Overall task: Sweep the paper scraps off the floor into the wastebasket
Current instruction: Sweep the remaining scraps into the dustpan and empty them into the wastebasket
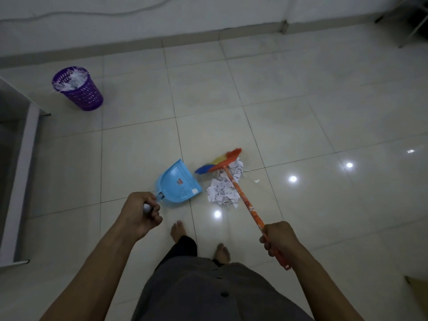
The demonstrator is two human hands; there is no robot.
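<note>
A heap of white paper scraps (223,191) lies on the tiled floor in front of me. My right hand (279,237) grips the orange handle of a broom (245,200), whose red, yellow and blue bristles (220,162) rest at the far side of the heap. My left hand (141,213) grips the handle of a light blue dustpan (177,183), which sits on the floor just left of the scraps with its mouth toward them. A purple lattice wastebasket (78,89) with paper in it stands far left by the wall.
A few stray scraps (257,181) lie right of the heap. My bare feet (178,230) stand just behind the dustpan. A white cabinet or door edge (20,181) runs along the left. Metal furniture legs (412,26) show at the top right corner.
</note>
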